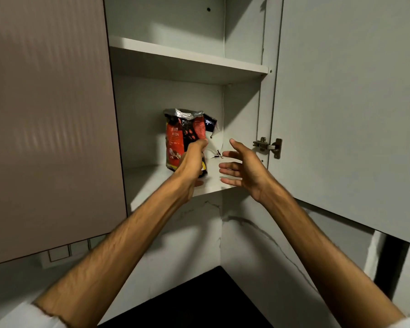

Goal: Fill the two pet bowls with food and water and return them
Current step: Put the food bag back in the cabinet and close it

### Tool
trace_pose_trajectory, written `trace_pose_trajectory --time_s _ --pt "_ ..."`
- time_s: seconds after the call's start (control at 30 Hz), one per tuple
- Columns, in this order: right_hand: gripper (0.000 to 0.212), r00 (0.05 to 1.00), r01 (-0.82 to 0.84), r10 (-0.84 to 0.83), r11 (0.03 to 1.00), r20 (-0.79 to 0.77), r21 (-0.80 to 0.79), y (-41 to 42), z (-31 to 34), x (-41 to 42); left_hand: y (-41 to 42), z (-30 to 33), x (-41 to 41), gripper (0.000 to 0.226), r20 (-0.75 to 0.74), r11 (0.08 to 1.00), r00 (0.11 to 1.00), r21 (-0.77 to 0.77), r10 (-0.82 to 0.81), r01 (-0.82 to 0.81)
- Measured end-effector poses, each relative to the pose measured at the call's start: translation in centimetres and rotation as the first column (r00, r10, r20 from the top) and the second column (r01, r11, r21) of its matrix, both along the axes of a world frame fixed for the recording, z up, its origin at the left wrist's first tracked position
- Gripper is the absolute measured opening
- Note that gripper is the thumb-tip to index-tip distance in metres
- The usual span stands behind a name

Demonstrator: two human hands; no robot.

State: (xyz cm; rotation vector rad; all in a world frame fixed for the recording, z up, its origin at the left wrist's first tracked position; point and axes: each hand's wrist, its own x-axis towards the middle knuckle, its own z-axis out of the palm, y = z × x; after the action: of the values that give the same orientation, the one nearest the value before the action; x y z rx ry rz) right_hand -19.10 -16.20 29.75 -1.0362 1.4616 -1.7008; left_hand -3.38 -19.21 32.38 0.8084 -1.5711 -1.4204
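With the left hand point(191, 162) pinching the food bag point(184, 136) low, the spread right hand point(240, 169) should steady its far side before lifting off the shelf point(152, 181).

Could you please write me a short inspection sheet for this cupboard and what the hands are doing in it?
Surface: lower shelf of an open wall cupboard.
Job's things: red food bag upright on it, top open; bowls not seen.
Clutter: dark packet behind the bag; small dark bits near the back wall.
Grippers: left hand grips the bag; right hand open beside it, touching nothing.
Cables: nothing seen.
Surroundings: bare upper shelf, door hinge, black counter below.
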Motion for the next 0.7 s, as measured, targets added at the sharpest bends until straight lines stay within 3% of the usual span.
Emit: trace_pose_trajectory --time_s 0.17,0.7 --pt "0.050 0.998 0.055 -0.055 0.998 0.002 -0.010 3.6 -0.4 0.3 1.9 -0.9 -0.4 0.054 0.059 0.997 0.995 0.017 -0.074 0.073" --pt "0.053 0.969 0.247 -0.247 0.967 0.012 -0.058 16.8 0.3 -0.9 8.7 -1.5 -3.6 0.051 0.089 0.949 0.946 -0.025 -0.311 0.315"
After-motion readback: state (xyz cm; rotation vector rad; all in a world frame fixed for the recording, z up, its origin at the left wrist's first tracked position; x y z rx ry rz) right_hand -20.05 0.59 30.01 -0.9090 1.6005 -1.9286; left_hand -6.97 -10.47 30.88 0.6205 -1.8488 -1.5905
